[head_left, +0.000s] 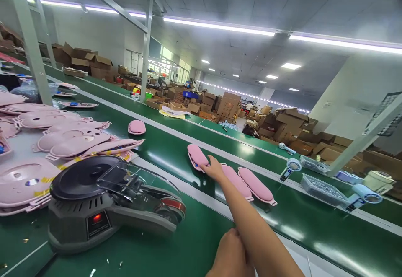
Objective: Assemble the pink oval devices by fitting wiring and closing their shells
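Observation:
My right hand (214, 169) reaches out over the green conveyor belt (166, 149), thumb and fingers gripping the near end of a small pink oblong case (197, 156). The case is tilted, and something blue shows at its lower edge. Just right of that hand lie two longer pink cases (256, 185), one partly behind my wrist. My left hand (230, 249) is closed low in the view, beneath my right forearm; whatever it may hold is hidden. Farther left on the belt sits a short pink case (137, 127).
A black-and-grey machine (91, 201) with a red light and a clear cover stands at the left, beside stacked pink shells (78, 141). To the right are handheld fans (292, 167) and a clear tray (325, 189). Metal posts (146, 55) rise beyond; cardboard boxes (228, 105) fill the background.

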Action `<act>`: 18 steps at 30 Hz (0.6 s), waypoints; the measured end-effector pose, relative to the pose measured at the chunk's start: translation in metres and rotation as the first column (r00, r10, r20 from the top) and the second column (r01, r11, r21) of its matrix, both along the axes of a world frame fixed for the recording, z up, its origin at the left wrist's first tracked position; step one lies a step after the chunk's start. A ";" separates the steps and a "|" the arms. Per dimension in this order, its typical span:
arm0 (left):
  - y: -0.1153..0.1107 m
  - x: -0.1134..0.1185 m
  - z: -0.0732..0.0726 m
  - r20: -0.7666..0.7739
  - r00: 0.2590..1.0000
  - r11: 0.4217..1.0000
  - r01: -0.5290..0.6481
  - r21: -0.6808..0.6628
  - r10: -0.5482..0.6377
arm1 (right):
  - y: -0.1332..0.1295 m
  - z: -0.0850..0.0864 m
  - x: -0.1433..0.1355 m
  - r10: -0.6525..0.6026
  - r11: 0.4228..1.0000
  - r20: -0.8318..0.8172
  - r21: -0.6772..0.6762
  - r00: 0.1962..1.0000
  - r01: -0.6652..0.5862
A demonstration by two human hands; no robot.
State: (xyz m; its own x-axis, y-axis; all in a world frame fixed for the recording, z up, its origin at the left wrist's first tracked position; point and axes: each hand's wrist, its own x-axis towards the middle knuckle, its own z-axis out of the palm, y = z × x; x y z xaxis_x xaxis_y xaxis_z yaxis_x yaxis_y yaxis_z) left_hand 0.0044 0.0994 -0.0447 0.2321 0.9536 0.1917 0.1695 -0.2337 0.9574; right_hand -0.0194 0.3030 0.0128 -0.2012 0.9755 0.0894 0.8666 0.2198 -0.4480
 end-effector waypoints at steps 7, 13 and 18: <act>0.011 -0.008 -0.003 0.020 0.972 0.944 -0.222 -0.245 0.234 | 0.016 -0.003 -0.034 -0.082 0.986 0.038 -0.145 0.996 0.087; 0.012 0.001 0.001 0.326 0.882 0.935 -0.282 -0.216 0.341 | -0.009 0.014 -0.021 -0.158 0.971 -0.087 -0.197 0.984 0.139; 0.029 -0.013 0.007 0.560 0.751 0.933 -0.223 -0.284 0.350 | -0.063 0.042 0.027 -0.137 0.976 -0.344 -0.206 0.929 0.068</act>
State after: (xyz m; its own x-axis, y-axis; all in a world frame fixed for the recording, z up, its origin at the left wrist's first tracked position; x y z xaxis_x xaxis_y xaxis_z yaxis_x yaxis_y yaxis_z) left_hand -0.0087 0.1287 -0.0375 -0.1571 0.9875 0.0084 -0.4155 -0.0738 0.9066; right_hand 0.0078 0.2400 0.0553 -0.0881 0.9948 -0.0502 0.6565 0.0201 -0.7540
